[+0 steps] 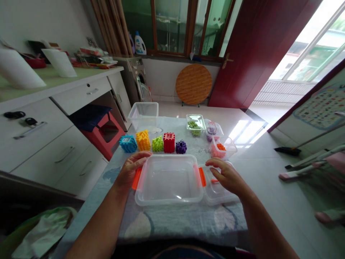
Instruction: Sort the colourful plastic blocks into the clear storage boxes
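A clear plastic storage box with orange latches at both ends lies in front of me on the table. My left hand grips its left end by the upper corner, just above the left orange latch. On the other side, my right hand hovers with fingers apart near the right orange latch, holding nothing. Under that hand is another clear plastic piece with an orange part. Behind the box stand blue, yellow, light green, red and purple interlocking-block shapes.
An open clear bin stands at the table's far left. Clear containers hold green pieces, purple pieces and orange pieces at the far right. A pink stool is left of the table, beside a white cabinet.
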`<state>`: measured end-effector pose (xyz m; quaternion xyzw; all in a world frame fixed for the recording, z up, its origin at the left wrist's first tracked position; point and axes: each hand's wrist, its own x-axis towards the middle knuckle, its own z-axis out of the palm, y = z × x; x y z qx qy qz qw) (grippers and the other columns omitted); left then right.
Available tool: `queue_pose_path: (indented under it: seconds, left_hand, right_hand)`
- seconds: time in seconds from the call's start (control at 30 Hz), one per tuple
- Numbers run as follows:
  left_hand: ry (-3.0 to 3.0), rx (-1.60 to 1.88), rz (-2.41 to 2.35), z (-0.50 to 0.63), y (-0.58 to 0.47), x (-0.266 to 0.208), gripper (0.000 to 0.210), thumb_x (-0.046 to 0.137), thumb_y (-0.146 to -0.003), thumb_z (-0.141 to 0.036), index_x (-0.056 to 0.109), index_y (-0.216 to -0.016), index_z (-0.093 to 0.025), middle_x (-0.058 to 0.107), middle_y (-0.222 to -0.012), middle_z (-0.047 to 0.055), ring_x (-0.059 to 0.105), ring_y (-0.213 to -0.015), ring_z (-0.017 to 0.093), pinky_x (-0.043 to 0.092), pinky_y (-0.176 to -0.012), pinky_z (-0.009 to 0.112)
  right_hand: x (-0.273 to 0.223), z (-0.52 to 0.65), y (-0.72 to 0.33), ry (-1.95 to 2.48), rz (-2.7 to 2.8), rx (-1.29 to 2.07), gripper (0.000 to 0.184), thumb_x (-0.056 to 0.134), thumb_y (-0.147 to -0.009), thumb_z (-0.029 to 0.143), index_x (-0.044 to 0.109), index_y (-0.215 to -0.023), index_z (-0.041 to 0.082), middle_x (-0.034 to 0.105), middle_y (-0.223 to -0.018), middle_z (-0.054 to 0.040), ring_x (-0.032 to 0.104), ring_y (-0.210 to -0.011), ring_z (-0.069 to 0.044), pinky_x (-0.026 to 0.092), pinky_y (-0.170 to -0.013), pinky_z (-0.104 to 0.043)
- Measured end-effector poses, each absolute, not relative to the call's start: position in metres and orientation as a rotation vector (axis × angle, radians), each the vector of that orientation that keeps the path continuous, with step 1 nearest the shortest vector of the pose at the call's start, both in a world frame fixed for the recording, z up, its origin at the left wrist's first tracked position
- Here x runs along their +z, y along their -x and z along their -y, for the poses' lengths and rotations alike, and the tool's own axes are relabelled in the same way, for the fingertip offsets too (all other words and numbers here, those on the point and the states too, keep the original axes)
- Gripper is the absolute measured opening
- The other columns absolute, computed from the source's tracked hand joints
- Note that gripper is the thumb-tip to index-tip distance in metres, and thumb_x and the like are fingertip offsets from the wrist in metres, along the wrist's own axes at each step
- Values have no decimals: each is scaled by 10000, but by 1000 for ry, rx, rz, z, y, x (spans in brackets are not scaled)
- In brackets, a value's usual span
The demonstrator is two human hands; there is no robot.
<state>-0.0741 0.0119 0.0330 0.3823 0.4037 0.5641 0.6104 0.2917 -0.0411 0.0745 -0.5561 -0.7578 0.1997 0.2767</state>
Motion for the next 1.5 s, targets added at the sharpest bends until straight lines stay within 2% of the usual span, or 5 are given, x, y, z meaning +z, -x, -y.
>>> queue_pose_path:
  seconds: [0.27,0.43,0.57,1.03,1.5]
  left_hand:
    - [-779,1233,-828,-11,81,24,287,854,-615,-286,790,-886,-219,743,-1079,52,686,-920,205,551,-800,272]
    - [-736,1216,-804,-10,79,27,307,865,-588,-297,789,-874,-217,743,-1061,47,689,-906,206,555,-796,276]
    - [-719,1206,-791,-8,77,31,324,867,-570,-309,789,-870,-215,743,-1052,48,689,-892,207,557,-783,276]
    - [-738,1212,-665,-9,79,30,313,821,-646,-334,795,-919,-182,742,-1070,52,686,-921,211,556,-817,278]
    - [-747,1226,-634,-9,80,29,282,775,-686,-315,795,-931,-176,742,-1069,66,682,-939,235,559,-822,299]
  right_hand:
    - [69,-57,-261,1513,1953,671,258,577,-843,192,701,-1069,178,730,-1072,-99,687,-974,-210,551,-875,-390]
    - [71,-97,-235,1506,2272,686,746,744,-750,275,469,-1418,92,496,-1461,-212,495,-1331,-283,406,-1099,-445]
    - [68,-115,-220,1489,2531,610,968,814,-679,311,345,-1492,71,410,-1518,-238,386,-1410,-318,322,-1147,-451]
    - [55,-124,-203,1550,2762,249,478,751,-715,325,617,-1139,150,619,-1161,-137,568,-1057,-261,431,-882,-322]
    - [55,-126,-206,1521,2736,299,446,740,-711,317,619,-1096,128,629,-1102,-133,584,-1006,-235,446,-824,-277]
